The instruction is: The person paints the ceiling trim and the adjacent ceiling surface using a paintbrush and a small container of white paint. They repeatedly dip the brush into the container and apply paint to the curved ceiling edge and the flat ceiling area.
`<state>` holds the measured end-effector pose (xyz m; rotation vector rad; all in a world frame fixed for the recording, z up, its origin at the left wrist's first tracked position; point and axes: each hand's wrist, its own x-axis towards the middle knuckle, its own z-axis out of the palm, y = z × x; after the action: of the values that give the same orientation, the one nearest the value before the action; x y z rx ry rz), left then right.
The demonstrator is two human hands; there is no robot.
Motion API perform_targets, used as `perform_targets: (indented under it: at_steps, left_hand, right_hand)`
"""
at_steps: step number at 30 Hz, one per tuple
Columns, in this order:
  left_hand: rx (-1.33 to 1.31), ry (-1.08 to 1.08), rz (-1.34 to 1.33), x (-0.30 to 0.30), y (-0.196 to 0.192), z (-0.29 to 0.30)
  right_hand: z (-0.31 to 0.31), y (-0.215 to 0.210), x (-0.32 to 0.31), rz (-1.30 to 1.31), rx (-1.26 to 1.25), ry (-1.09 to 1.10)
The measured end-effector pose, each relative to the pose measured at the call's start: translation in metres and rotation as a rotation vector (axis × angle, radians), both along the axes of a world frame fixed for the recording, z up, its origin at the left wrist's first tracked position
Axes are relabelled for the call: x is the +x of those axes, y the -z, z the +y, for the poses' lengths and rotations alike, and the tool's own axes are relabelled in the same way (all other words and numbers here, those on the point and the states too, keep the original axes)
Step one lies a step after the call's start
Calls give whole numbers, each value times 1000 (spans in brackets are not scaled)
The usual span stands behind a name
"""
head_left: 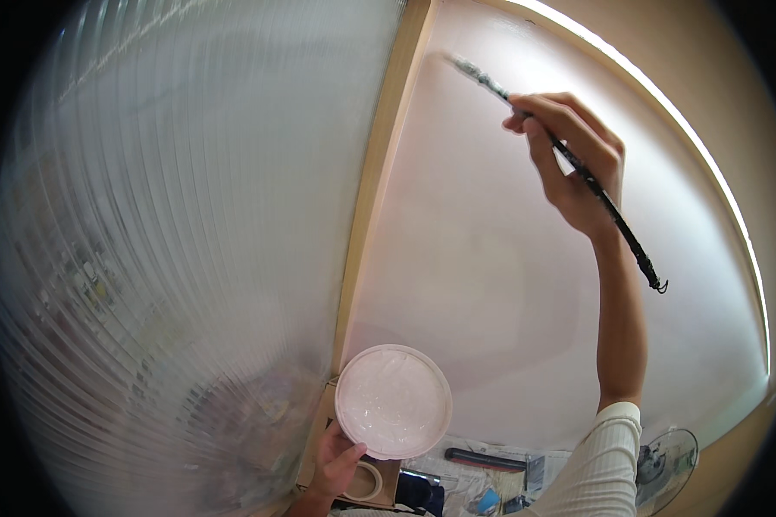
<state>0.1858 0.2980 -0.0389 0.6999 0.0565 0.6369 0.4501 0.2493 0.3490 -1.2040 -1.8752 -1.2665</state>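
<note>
My right hand (569, 155) is raised high, its fingers closed around a long paintbrush (612, 211) with a black handle. The brush head is smeared with pale paint and is at the upper left of a whitish panel (474, 250), close to a wooden frame strip (375, 185). A wire loop hangs from the handle's far end. Low in the view, my left hand (334, 461) grips the rim of a round, shallow, pale pink dish (394, 402), thumb on top. Wet-looking whitish smears cover the inside of the dish.
Ribbed translucent sheeting (198, 198) fills the left side. A bright light strip (690, 121) curves along the panel's upper right edge. Below sit a cardboard box (315, 439), a roll of tape (366, 482), a cluttered surface (483, 482) and a round fan (668, 470).
</note>
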Motion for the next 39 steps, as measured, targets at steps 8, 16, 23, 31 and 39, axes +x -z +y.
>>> perform_targets:
  at_steps: [8, 16, 23, 31, 39]
  left_hand:
    - [-5, 8, 6, 4, -5, 0]
    - [16, 17, 0, 8, -6, -8]
    - [15, 11, -3, 10, -7, -4]
    - [8, 37, 13, 12, -11, -1]
    - [8, 75, 18, 12, 1, 13]
  right_hand:
    - [1, -4, 5, 31, 14, 14]
    - [-13, -12, 10, 12, 104, -8]
    - [7, -12, 13, -44, 61, 31]
    - [-10, 12, 14, -48, -39, 43]
    - [13, -2, 17, -125, 108, 59]
